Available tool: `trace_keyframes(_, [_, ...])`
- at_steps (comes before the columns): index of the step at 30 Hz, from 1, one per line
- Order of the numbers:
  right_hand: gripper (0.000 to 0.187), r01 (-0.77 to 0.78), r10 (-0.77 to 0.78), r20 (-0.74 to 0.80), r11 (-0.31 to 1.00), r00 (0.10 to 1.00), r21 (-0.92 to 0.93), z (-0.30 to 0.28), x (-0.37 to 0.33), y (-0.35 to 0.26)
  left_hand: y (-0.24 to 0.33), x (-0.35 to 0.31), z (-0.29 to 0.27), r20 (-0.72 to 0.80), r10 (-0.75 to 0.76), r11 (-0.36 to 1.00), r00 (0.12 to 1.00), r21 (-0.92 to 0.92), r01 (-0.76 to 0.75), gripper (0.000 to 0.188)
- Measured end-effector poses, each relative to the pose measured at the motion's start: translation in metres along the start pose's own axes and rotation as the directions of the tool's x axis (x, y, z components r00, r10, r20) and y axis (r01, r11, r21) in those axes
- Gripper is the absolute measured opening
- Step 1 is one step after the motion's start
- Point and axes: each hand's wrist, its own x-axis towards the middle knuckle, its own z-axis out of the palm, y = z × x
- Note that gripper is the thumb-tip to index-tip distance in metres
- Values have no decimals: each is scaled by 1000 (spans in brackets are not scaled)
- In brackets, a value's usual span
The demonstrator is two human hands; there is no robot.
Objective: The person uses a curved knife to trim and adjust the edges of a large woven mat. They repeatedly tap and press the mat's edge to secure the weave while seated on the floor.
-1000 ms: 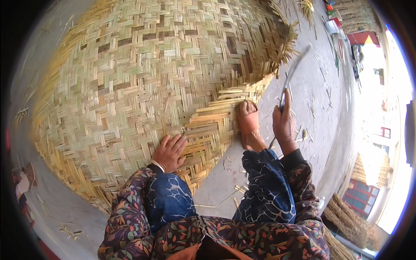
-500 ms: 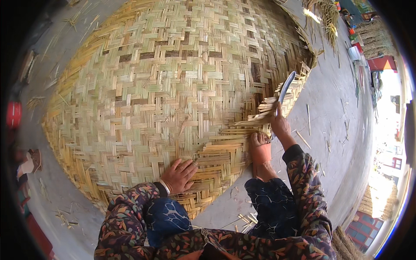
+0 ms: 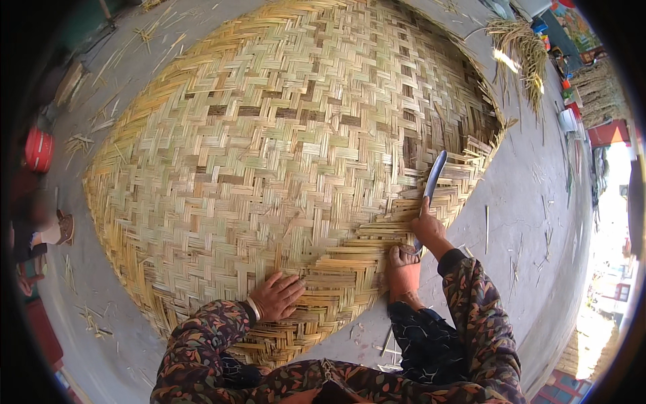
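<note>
A large woven mat of split reed strips (image 3: 256, 168) spreads over the ground before me. My left hand (image 3: 277, 296) lies flat on its near part, fingers stretched out. In my right hand (image 3: 429, 227) is a long, slightly curved metal blade (image 3: 435, 176), the index finger laid along it. The blade rests at the mat's right edge, over a band of folded strip ends (image 3: 377, 244). Its lower end pokes out under the hand, close to my foot (image 3: 404, 273), whose toes press on the mat's rim.
Grey concrete ground (image 3: 518, 202) with scattered straw bits surrounds the mat. A red container (image 3: 38, 149) and another person's shoe (image 3: 65, 227) are at the left. Bundles of dried stalks (image 3: 521, 57) and a white bucket (image 3: 568, 120) lie at the upper right.
My right hand and the blade have come nearer along the mat's right edge. Strip ends that stuck up beside the blade now lie flatter. My left hand stays on the mat; the view has shifted.
</note>
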Motion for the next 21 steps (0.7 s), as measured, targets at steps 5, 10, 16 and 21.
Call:
trace_keyframes(5, [83, 25, -24, 39, 1000, 999, -19, -6, -1, 1, 5, 1, -7, 21, -37, 999, 999, -14, 37, 58])
trace_keyframes(10, [85, 85, -87, 78, 996, 993, 21, -17, 5, -2, 6, -1, -2, -9, -51, 999, 999, -15, 51, 57])
trace_keyframes(16, [73, 519, -538, -11, 806, 843, 284, -31, 29, -42, 7, 3, 0, 48, -65, 998, 997, 31, 63, 58])
trace_keyframes(21, [64, 356, -671, 217, 607, 709, 711, -117, 0, -189, 7, -8, 12, 35, -93, 994, 995, 69, 90, 61])
